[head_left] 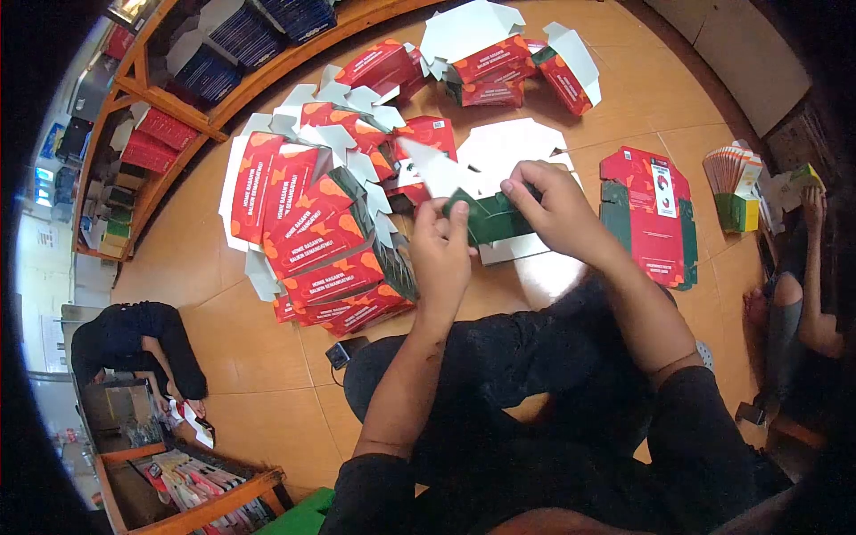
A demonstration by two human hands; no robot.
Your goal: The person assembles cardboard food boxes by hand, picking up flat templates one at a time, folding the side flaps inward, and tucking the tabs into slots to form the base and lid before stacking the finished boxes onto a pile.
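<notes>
A partly folded carton [492, 220] with a dark green side panel and a white inner flap is held above my lap. My left hand [441, 254] grips its left end, thumb against the green panel. On the right end, my right hand [555, 209] pinches the edge with thumb and fingers. White flat carton sheets [517, 143] lie on the floor just behind and beneath it. To the right, flat red cartons [649, 236] with green side flaps lie printed side up. A large pile of folded red boxes [312, 241] with white flaps open stands left of my hands.
More red boxes [495, 67] lie at the back on the tiled floor [241, 374]. Wooden shelves [178, 107] curve along the left. One person [134, 343] bends down at left; another person's arm [813, 250] is at right near stacked orange-and-green cartons [736, 192].
</notes>
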